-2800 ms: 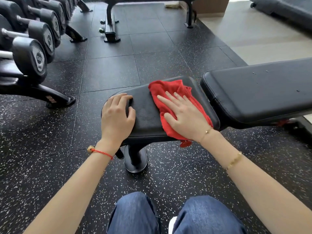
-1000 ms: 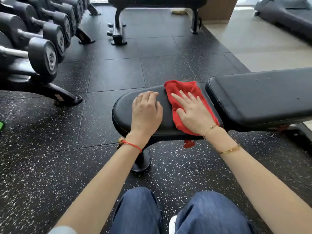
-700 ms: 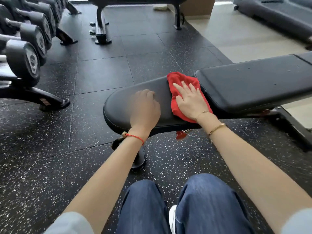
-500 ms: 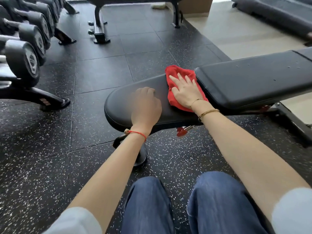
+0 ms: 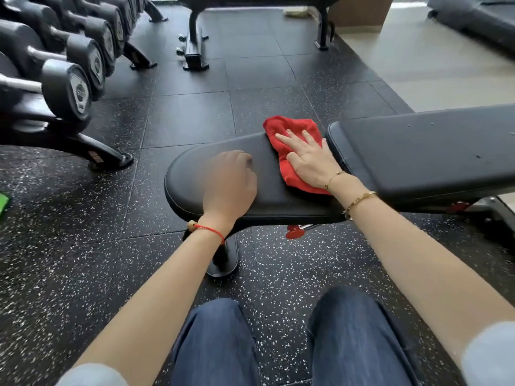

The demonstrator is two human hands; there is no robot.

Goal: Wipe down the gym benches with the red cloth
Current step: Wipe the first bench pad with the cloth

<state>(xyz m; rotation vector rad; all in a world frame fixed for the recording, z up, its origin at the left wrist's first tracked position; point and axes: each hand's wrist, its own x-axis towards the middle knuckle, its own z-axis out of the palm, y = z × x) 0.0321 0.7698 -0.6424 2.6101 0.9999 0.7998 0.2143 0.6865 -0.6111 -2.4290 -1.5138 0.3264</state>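
A black padded gym bench stands across the middle of the head view: its rounded seat pad (image 5: pixel 192 179) on the left, its long back pad (image 5: pixel 418 154) on the right. The red cloth (image 5: pixel 292 129) lies on the seat pad's right end, next to the gap between the pads. My right hand (image 5: pixel 309 160) presses flat on the cloth with straight, spread fingers. My left hand (image 5: pixel 230 185) rests on the middle of the seat pad, fingers loosely bent, holding nothing.
A rack of black dumbbells (image 5: pixel 69 87) lines the left side. Another bench frame (image 5: pixel 195 37) stands at the back. A red adjustment knob (image 5: pixel 294 232) hangs under the seat. Speckled rubber floor tiles (image 5: pixel 83 246) surround the bench; my knees (image 5: pixel 217 344) are below.
My right hand has slid the cloth from the seat pad's middle to its right end, by the gap. My left hand has moved from the seat's left end to its middle.
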